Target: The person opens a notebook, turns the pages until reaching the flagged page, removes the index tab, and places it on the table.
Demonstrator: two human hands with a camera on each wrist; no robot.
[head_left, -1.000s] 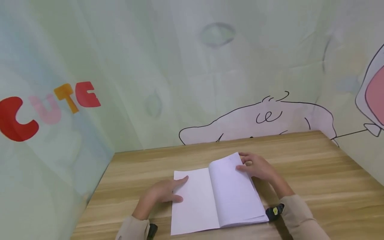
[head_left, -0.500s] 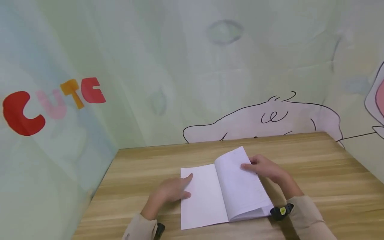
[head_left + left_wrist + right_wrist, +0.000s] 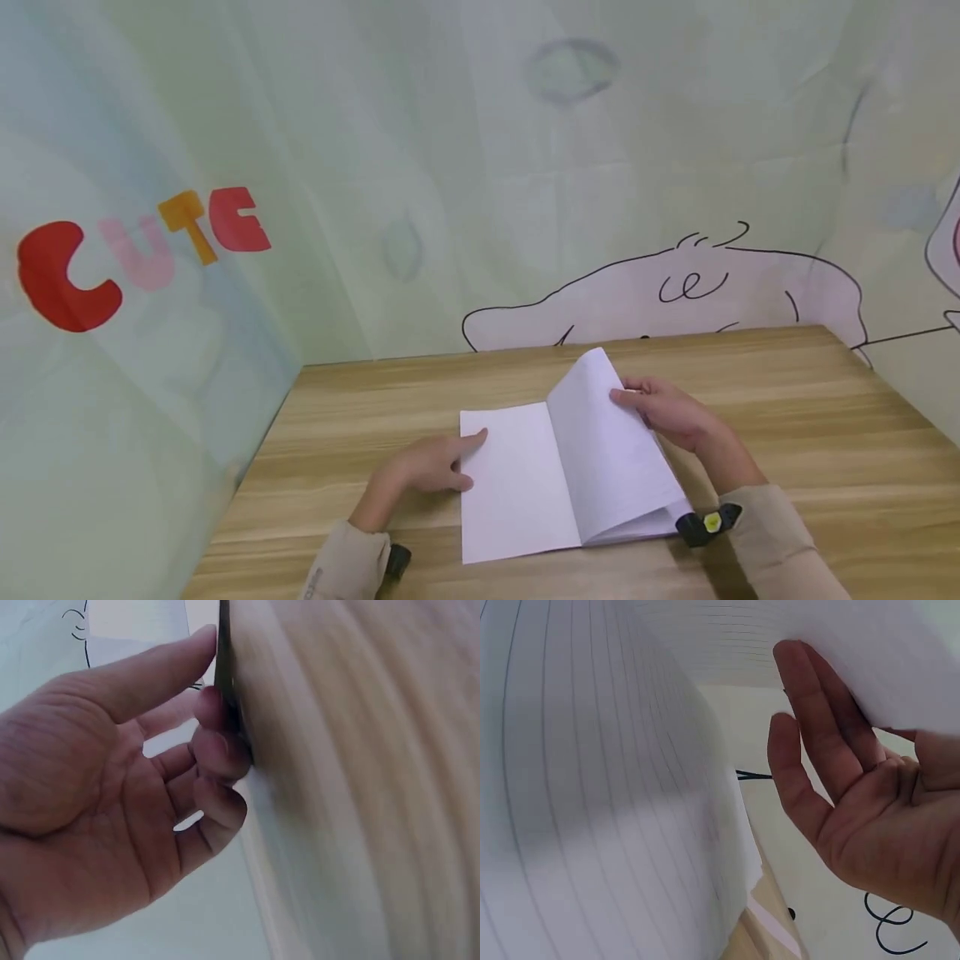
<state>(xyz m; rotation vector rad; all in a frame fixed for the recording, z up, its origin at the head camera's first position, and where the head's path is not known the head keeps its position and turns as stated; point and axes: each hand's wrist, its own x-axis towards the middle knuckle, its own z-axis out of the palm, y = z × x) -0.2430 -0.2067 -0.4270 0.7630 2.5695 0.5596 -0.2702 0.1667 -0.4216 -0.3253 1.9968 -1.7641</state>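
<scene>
Plainly, the right hand [image 3: 670, 414] pinches a curved, ruled page [image 3: 611, 458]; the left hand [image 3: 433, 464] loosely touches flat white paper [image 3: 517, 492].

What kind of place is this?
Perhaps a child's study corner or a decorated booth: a wood-grain table before pale wall coverings printed with the colourful word CUTE and a cartoon figure, plus an open notebook.

Seen from the head camera, a pale green, printed wall covering [image 3: 450, 183] fills twelve o'clock, colourful "CUTE" lettering [image 3: 153, 275] sits at nine, an outlined cartoon figure [image 3: 615, 304] at three, and a wood-grain table [image 3: 360, 408] at six.
</scene>
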